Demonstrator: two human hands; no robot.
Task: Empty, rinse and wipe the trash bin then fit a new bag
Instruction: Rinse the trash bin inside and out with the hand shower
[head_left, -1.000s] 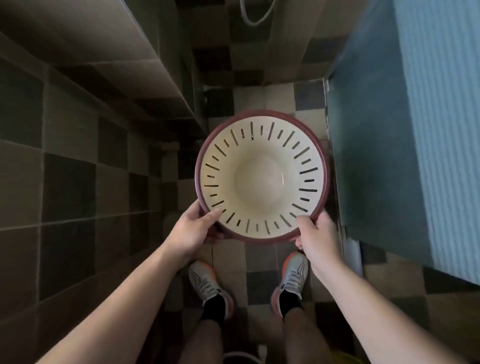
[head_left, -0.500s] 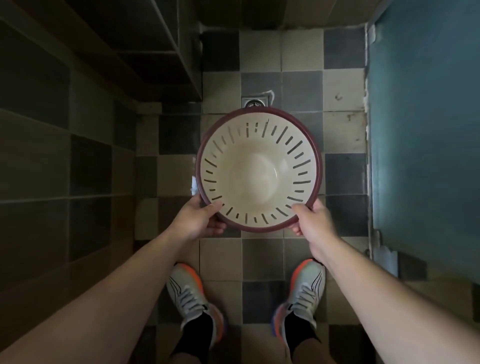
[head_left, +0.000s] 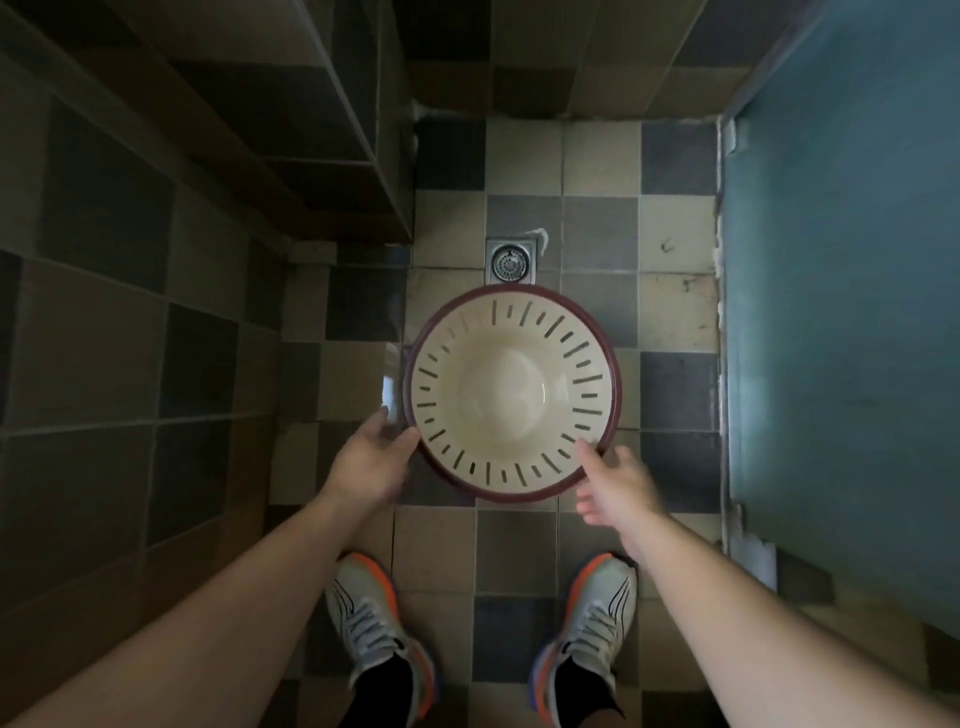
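Head view: both hands (left (head_left: 370, 457), right (head_left: 618, 486)) released, fingers beside trash bin (head_left: 511, 392).

You are looking down at one bin (head_left: 511, 395), cream inside with a dark red rim, its wall cut by a ring of slots. Two hands reach toward it: your left hand (head_left: 371, 457) at its near left rim, your right hand (head_left: 618, 488) at its near right rim. One floor drain (head_left: 511, 261) sits just beyond the bin. Two shoes (head_left: 374, 639) stand below it. One blue door (head_left: 841, 312) stands right of the bin.
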